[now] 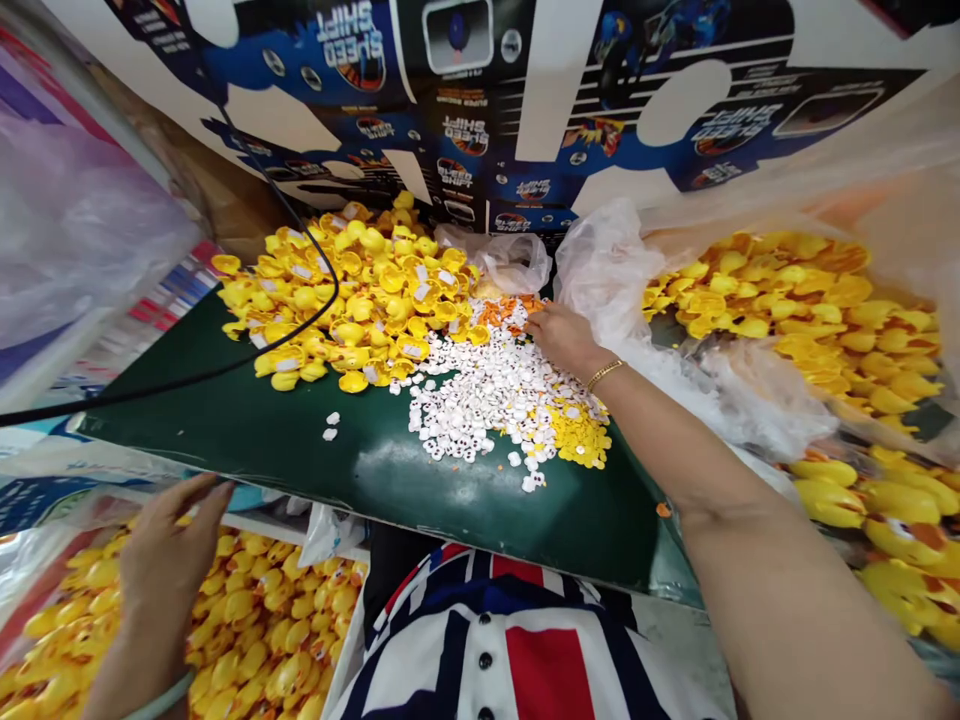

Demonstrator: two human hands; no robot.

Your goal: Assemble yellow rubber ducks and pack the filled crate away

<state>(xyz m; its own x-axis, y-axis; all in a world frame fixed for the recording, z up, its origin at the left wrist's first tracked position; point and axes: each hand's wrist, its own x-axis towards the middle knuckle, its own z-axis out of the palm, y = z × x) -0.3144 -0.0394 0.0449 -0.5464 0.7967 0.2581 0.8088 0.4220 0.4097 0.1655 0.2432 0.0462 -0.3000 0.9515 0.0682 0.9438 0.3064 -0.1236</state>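
My right hand (564,338) reaches across the green table (360,450) to small orange pieces (517,312) at the back. Its fingers are drawn together at their edge; whatever may be between the tips is hidden. Just in front spread many small white pieces with dark dots (480,395), like eyes, and a patch of small yellow pieces (581,435). My left hand (169,560) hangs off the table's near left edge, thumb and fingers apart and nothing visible in it. Below it is a bin full of yellow toy ducks (262,620) with orange beaks.
Yellow duck parts (360,290) are heaped at the back left, with a black cable (225,372) crossing before them. Clear plastic bags (607,260) and more yellow duck parts (810,300) lie to the right. Printed cardboard (480,120) stands behind. Finished-looking ducks (900,530) sit lower right.
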